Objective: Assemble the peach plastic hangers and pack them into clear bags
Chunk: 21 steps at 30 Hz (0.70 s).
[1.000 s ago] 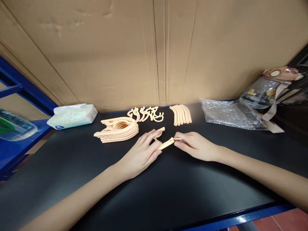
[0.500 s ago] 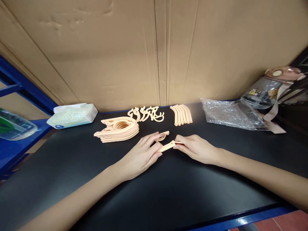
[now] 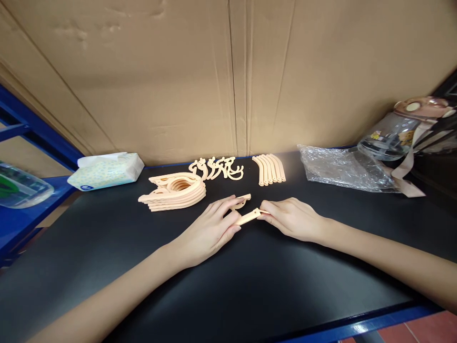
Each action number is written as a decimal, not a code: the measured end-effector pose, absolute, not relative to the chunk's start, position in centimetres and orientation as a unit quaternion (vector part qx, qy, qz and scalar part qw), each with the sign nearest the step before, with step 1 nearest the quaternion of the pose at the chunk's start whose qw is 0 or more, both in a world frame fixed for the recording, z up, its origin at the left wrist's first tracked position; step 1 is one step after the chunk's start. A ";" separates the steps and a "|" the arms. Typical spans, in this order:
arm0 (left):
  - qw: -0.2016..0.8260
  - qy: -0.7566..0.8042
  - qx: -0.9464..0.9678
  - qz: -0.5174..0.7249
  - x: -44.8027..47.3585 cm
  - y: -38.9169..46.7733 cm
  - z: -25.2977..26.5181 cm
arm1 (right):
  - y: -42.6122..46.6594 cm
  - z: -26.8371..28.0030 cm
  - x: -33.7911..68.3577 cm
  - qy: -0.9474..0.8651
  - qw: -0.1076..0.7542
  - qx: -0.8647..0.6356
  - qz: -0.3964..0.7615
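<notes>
My left hand (image 3: pixel 210 231) is closed around a peach plastic hanger body (image 3: pixel 249 217), gripping it between thumb and fingers just above the black table. Much of this piece is hidden under the fingers. To the right of it, my right hand (image 3: pixel 291 219) pinches a slim peach part (image 3: pixel 264 211), whose tip meets the body's end; most of it is covered by the fingers. Behind my left hand lies a stack of matching hanger bodies (image 3: pixel 178 202). Several loose hanger hooks (image 3: pixel 233 174) rest at the back, and a row of curved hanger arms (image 3: pixel 268 170) lies right of them.
A tissue pack (image 3: pixel 107 171) sits at the back left. A crumpled clear plastic bag (image 3: pixel 342 169) lies at the back right, beside a strapped water bottle (image 3: pixel 389 133). Cardboard (image 3: pixel 160 81) stands behind the black table (image 3: pixel 250 286). Blue metal framing (image 3: pixel 46 128) rises on the left.
Both hands keep nearly the same place and hold. The slim part in my right hand shows slightly less at the joint; the other pieces stay put.
</notes>
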State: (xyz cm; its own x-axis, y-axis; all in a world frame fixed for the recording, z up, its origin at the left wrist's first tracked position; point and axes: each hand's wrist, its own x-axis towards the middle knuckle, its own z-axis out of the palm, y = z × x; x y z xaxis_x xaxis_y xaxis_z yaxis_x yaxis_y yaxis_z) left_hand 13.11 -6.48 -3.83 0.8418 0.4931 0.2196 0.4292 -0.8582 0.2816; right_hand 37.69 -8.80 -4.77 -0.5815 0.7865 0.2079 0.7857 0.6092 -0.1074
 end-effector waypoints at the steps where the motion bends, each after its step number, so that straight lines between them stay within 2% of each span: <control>1: 0.112 0.242 0.953 0.145 13.1 -6.5 -3.8 | -8.8 -4.7 37.7 -0.890 0.116 -0.440 -0.001; 10: 0.108 0.244 0.954 0.137 13.2 -6.5 -3.8 | -8.8 -4.7 37.6 -0.896 0.092 -0.434 -0.034; 21: 0.103 0.241 0.955 0.138 13.1 -6.4 -3.8 | -8.9 -5.2 37.6 -0.888 0.093 -0.451 -0.010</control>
State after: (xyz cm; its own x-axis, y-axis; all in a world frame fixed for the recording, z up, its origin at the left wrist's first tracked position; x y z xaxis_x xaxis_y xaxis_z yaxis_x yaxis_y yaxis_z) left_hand 13.14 -6.37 -3.84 0.8460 0.4882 0.2144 0.4315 -0.8630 0.2628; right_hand 37.61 -8.90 -5.16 -0.5758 0.7989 0.1738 0.8025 0.5929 -0.0669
